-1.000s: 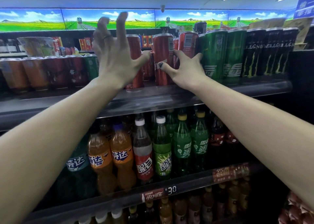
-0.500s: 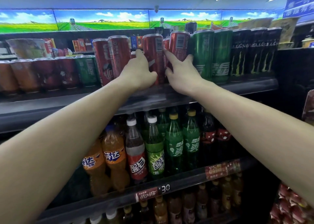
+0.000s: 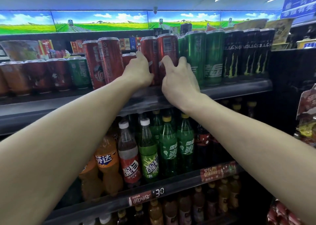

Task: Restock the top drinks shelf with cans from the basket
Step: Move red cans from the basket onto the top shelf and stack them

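Shop shelves full of drinks fill the view, with a bright picture strip of green fields and blue sky along the top. Both bare arms reach up to the top shelf, which is dark and runs across the middle.

At about 12 o'clock from the middle of the view, two tall red cans stand side by side and touch each other. The left hand is curled around the left red can, with fingers at its far left side and the thumb low on its front. The right hand is curled around the right red can, with the thumb on the front and the fingers going round the right side, squeezed in next to the green cans. Both red cans stand upright on the shelf.

At 9 o'clock from the hands, two more tall red cans stand close together. Farther toward 9 o'clock sit shorter cans in red, green and orange. At 3 o'clock, past the green cans, stand black cans with green claw marks.

At 6 o'clock, the shelf below holds bottles in orange, red and green. A price tag on its edge reads 30.
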`<state>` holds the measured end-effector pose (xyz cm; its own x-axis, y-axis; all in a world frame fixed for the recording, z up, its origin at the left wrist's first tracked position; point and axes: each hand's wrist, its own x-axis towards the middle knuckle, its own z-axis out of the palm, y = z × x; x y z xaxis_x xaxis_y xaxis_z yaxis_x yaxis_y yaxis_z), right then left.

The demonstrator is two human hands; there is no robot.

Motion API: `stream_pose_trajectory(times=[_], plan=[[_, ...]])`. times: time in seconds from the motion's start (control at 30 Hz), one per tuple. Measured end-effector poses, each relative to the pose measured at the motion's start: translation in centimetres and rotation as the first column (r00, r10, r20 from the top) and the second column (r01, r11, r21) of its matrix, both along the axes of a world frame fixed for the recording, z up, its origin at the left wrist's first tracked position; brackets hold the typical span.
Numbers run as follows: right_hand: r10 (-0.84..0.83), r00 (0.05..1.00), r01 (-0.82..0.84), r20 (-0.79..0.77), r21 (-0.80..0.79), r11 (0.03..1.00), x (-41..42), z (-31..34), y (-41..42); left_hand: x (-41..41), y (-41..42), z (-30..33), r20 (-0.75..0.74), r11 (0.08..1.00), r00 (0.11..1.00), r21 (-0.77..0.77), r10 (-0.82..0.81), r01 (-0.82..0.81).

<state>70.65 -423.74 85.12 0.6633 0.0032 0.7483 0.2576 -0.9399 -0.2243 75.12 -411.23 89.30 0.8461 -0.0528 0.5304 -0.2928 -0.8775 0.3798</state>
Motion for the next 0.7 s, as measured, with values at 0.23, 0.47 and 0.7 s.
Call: stream_pose_trajectory(times=[0.23,0.47,0.7], plan=[[0.028,0.997,-0.028,-0.07,0.01,1.0,-0.5,0.2,-0.3,1.4,-1.2,0.4,-0.088,0.998,0.996,-0.056,0.034,-0.039],[0.014,0.977,-0.014,-0.214,0.0,1.0,0.4,1.1,-0.4,3.0,-1.0,0.3,-0.165,0.991,0.986,-0.128,0.028,-0.05],[0.021,0.968,-0.026,-0.252,-0.018,1.0,0.9,1.1,-0.6,3.9,-1.0,0.1,-0.224,0.982,0.973,-0.168,0.047,-0.086]])
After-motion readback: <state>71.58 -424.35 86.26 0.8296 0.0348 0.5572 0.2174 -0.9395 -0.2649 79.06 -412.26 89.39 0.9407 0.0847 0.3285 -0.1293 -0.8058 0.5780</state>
